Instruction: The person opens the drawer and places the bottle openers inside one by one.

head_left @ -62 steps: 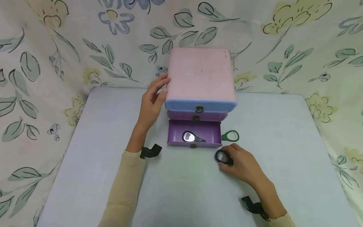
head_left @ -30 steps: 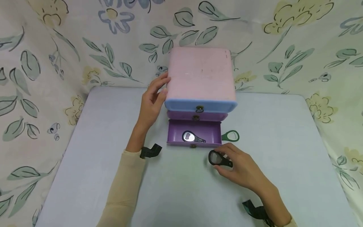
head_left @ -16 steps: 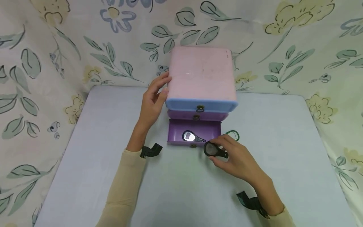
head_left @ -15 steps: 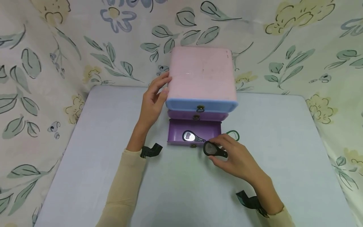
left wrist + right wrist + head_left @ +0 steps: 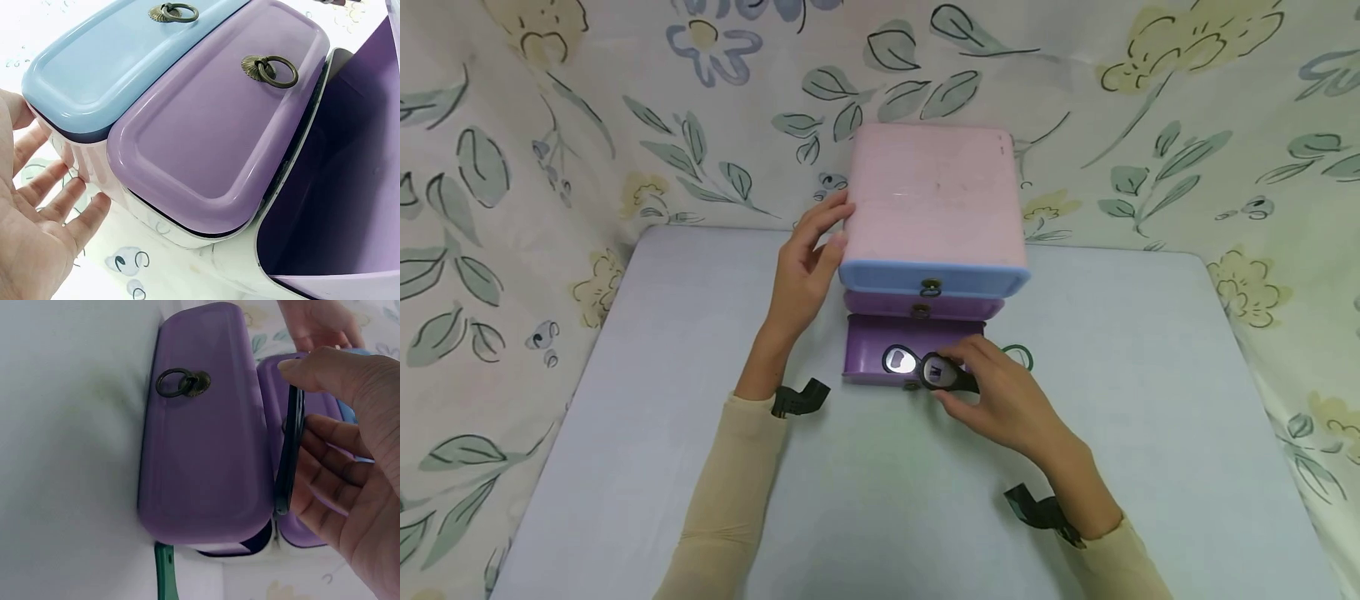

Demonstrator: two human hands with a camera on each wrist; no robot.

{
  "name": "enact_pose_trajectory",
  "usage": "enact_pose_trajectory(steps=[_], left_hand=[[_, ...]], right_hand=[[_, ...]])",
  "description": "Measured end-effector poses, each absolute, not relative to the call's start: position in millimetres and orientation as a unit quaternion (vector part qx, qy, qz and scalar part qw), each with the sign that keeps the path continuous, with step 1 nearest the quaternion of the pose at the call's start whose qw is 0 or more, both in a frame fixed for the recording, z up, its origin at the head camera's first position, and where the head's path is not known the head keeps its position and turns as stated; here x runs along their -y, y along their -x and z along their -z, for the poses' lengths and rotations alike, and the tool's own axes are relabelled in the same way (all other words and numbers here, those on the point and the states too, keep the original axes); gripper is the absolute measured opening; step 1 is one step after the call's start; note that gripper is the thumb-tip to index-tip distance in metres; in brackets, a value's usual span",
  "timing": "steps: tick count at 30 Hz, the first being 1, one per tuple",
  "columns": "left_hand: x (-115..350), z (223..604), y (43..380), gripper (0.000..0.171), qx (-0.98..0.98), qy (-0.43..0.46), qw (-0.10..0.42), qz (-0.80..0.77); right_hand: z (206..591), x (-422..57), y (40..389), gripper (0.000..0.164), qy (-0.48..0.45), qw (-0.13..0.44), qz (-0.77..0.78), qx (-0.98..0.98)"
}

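Observation:
My right hand (image 5: 1011, 400) pinches a black bottle opener (image 5: 950, 379) between thumb and fingers, its round head pointing left over the front edge of the pulled-out purple drawer (image 5: 867, 346). Inside that drawer lies another dark-rimmed bottle opener (image 5: 898, 359) with a shiny metal plate; the held one covers its handle in the head view. My left hand (image 5: 802, 279) rests its fingers against the left side of the pink drawer chest (image 5: 936, 196). In the right wrist view the held opener stands edge-on in front of the drawers.
A green opener (image 5: 1029, 358) lies on the white table (image 5: 1150, 375) just right of the drawer, partly hidden by my right hand. Above the pulled-out drawer are a shut purple drawer (image 5: 194, 131) and a blue one (image 5: 94, 75) with ring pulls. Floral cloth (image 5: 715, 142) hangs behind.
My right hand has carried the black bottle opener left and up from the table to the drawer's front edge. The left hand has stayed on the chest.

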State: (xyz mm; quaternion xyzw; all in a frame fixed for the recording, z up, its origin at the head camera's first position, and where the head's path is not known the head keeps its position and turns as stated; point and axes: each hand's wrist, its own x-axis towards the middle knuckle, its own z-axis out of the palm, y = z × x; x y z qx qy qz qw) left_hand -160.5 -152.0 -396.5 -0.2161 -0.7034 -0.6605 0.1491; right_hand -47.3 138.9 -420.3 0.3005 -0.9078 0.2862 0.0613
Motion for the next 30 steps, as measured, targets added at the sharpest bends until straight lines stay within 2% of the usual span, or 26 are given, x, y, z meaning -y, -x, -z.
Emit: enact_pose_trajectory(steps=[10, 30], left_hand=[[152.7, 396.9, 161.0, 0.04, 0.703, 0.218, 0.147, 0.66], [152.7, 398.4, 162.7, 0.04, 0.704, 0.215, 0.148, 0.661]], right_hand=[[414.8, -127.5, 59.0, 0.05, -0.3, 0.051, -0.268, 0.914], [408.8, -109.9, 74.3, 0.048, -0.337, 0.068, -0.238, 0.908]])
